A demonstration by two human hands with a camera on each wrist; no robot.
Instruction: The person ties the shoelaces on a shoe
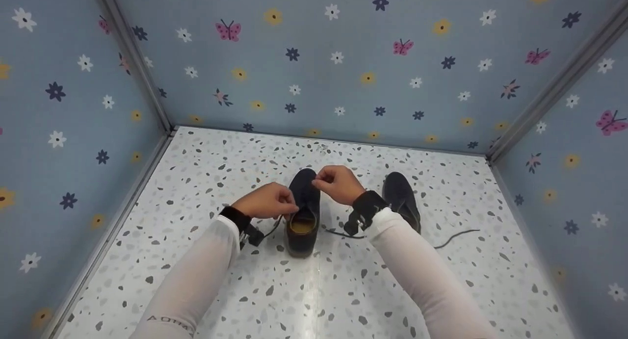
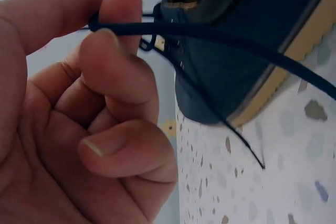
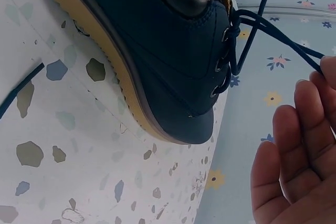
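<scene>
A dark blue lace-up shoe (image 1: 302, 243) with a tan sole stands on the floor between both hands, its toe toward the back wall. My left hand (image 1: 267, 200) is beside its opening and pinches a blue shoelace (image 2: 210, 31) between thumb and fingertips; the lace's long end trails past the fingers. Nearer the toe, on the right, my right hand (image 1: 339, 183) pinches two strands of lace (image 3: 283, 36) that stretch from the top eyelets. A small knot (image 3: 234, 32) sits at the top eyelet. The remaining fingers of the right hand are loosely bent.
To the right stands a second dark shoe (image 1: 398, 194), partly behind the right wrist. One loose lace (image 1: 456, 236) lies near it on the speckled floor (image 1: 221, 290). Flower-patterned panels (image 1: 314, 69) with metal edges enclose the floor at the back and both sides.
</scene>
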